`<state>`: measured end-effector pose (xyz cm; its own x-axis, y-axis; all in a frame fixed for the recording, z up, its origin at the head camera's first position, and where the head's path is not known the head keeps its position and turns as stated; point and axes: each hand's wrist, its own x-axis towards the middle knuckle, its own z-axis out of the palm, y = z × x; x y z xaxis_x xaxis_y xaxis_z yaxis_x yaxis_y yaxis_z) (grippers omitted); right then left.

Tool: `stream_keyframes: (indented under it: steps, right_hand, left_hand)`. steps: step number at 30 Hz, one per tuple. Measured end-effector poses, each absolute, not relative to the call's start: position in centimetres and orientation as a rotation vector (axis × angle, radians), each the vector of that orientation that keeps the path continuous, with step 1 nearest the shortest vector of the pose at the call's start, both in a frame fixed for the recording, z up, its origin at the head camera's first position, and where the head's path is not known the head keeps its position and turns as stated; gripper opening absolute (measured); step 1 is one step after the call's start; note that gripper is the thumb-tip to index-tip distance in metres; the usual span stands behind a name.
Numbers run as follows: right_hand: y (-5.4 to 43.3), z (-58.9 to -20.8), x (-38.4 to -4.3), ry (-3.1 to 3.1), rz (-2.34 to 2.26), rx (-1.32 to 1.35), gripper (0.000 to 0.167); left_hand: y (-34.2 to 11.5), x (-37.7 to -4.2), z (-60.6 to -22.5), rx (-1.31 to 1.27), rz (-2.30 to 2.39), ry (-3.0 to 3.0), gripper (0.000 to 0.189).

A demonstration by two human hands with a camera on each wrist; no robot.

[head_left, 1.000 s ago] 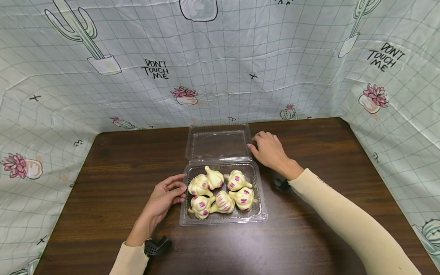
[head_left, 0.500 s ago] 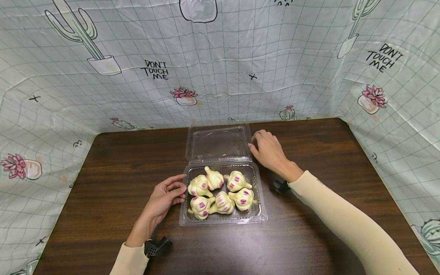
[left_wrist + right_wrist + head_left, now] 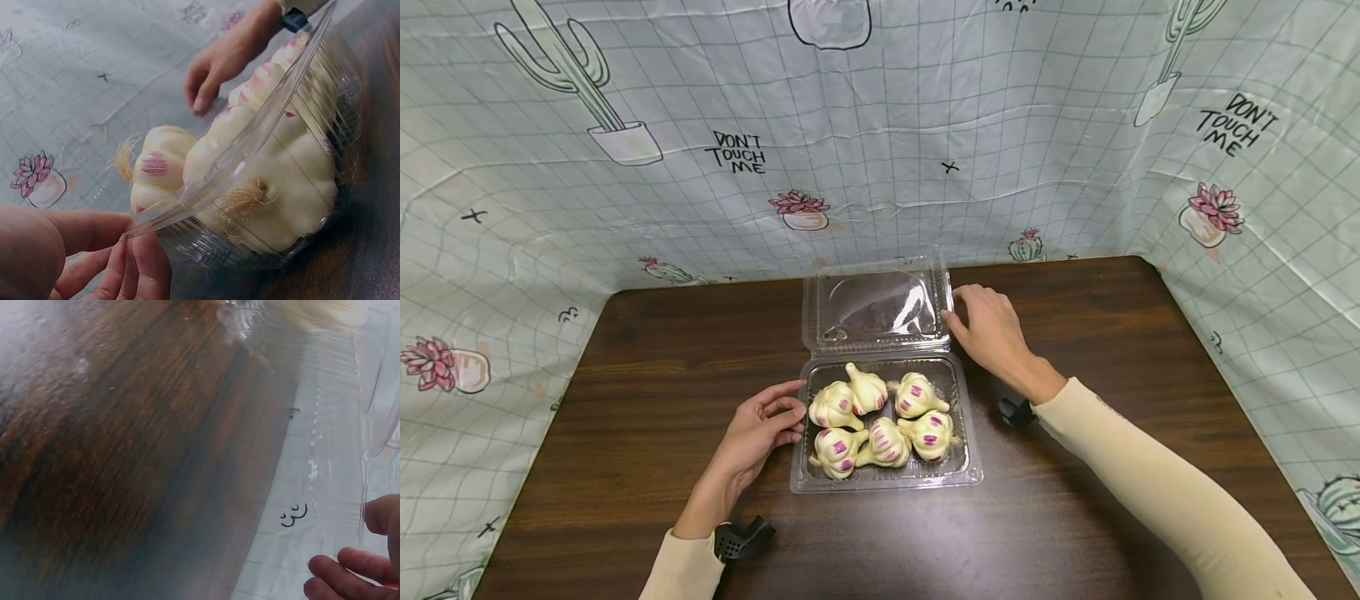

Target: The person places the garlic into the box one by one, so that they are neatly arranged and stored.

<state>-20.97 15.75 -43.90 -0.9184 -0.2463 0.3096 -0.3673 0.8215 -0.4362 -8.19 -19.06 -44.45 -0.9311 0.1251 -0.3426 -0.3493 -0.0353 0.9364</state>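
Note:
A clear plastic clamshell container lies on the table with its lid swung back on the far side. Several garlic bulbs, pale with purple streaks, fill the base. My left hand pinches the base's left rim between thumb and fingers; the left wrist view shows the rim caught there. At the lid's right edge is my right hand, thumb and fingers on either side of it. The lid edge stands raised in the right wrist view.
The dark wooden table reaches back to a cloth backdrop printed with a grid, cacti and lettering. Black wrist bands sit on both wrists.
The lid has tilted upward from lying back, its far edge now higher with a bright glare on it. My right hand has shifted slightly with it; the left hand stays put.

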Motion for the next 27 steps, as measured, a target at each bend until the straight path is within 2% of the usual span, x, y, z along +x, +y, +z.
stream_keyframes:
  steps: [5, 14, 27]
  right_hand:
    - [15.8, -43.8, -20.4, -2.72, 0.703, 0.48, 0.04]
    - [15.8, -43.7, -19.6, -2.572, 0.641, 0.536, 0.033]
    - [16.2, -43.4, -18.9, -2.428, 0.58, 0.608, 0.038]
  left_hand:
    - [-19.0, -8.2, -44.5, -0.247, 2.03, 1.92, 0.054]
    - [-19.0, -8.2, -44.3, -0.259, 2.031, 1.916, 0.053]
    - [-19.0, -8.3, -44.5, -0.262, 2.043, 1.903, 0.052]
